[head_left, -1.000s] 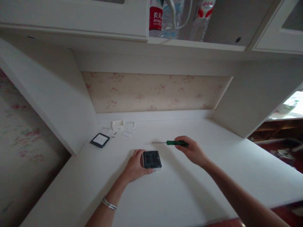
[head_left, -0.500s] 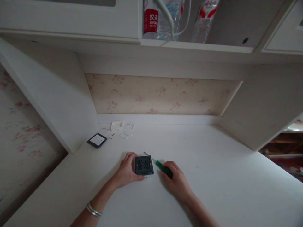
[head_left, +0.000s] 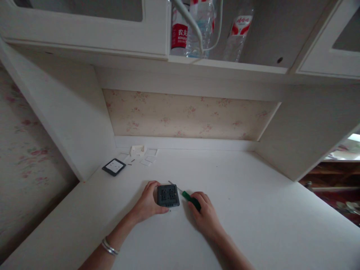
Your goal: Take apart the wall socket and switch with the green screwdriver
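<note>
A dark grey square switch module lies on the white desk in front of me. My left hand grips its left and near edges, fingers curled round it. My right hand is closed on a green-handled screwdriver; its thin metal shaft points up-left and the tip sits by the module's far right corner.
A black-framed white switch plate lies at the desk's back left, with several small white parts beside it. Water bottles and a white cable stand on the shelf overhead. White side panels wall the desk left and right.
My right hand brought the screwdriver from behind the module down to its right side, the shaft now angled at its far corner. My left hand stayed on the module.
</note>
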`<state>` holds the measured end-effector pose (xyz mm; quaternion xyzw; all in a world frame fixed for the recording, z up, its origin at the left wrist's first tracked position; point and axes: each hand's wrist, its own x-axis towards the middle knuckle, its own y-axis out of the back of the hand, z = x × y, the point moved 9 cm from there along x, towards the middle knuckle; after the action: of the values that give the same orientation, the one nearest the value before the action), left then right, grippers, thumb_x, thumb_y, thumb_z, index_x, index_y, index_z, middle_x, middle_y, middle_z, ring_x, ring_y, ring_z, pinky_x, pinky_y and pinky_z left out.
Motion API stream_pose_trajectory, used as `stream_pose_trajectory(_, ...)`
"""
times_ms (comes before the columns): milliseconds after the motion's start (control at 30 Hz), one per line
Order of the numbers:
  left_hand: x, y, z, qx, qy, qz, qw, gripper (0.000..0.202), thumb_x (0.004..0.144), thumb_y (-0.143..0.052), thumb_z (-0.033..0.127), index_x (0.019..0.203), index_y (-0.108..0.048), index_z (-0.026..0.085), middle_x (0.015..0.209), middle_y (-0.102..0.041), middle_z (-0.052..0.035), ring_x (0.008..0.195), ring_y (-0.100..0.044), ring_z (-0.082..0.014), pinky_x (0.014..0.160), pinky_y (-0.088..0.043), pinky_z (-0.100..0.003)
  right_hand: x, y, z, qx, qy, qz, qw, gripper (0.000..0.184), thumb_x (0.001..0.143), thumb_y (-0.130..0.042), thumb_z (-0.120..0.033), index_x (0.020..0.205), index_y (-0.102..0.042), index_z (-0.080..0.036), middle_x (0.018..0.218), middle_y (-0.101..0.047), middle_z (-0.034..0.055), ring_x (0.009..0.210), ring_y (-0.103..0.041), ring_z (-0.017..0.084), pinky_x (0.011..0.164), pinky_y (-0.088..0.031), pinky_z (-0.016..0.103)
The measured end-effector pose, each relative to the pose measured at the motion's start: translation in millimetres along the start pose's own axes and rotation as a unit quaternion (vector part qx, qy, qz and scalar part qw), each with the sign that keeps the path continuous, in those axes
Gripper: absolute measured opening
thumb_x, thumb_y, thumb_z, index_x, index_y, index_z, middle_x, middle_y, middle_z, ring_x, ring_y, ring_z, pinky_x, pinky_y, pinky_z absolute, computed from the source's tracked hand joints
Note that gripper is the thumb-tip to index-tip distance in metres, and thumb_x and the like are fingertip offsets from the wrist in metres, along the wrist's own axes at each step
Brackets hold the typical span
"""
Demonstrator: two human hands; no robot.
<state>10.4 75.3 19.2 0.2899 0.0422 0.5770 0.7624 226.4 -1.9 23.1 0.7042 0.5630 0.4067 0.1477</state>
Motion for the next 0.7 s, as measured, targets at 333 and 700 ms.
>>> stream_pose_trajectory(333,-2,4.2,-2,-0.061,0.034,0.026,0.997,0.081,0.050,-0.083,0.029,0.120,-0.043,0.017,0.121,-0.051,-0.0119,0.115,-0.047,-0.0290,0.100,-0.035,-0.042,22,11,-18,0.092,-0.016,0.090,0.992,0.020,0.090,-0.046,-0.037,0.087,-0.059,-0.022,0.088,-0.063,0.0066,0.083,-0.057,0.021,0.076,-0.045,0.034)
stream_pose_trajectory(700,-7,11.0,6,-0.176,0.059,0.011,0.983,0.089,0.056,-0.083,0.037,0.130,-0.037,0.020,0.111,-0.057,-0.0090,0.095,-0.056,-0.0223,0.083,-0.044,-0.032,51,-59,-39,0.434,-0.152,-0.067,0.885,0.039,0.086,-0.051,-0.049,0.106,-0.068,-0.020,0.098,-0.068,0.0042,0.094,-0.060,0.020,0.085,-0.045,0.032)
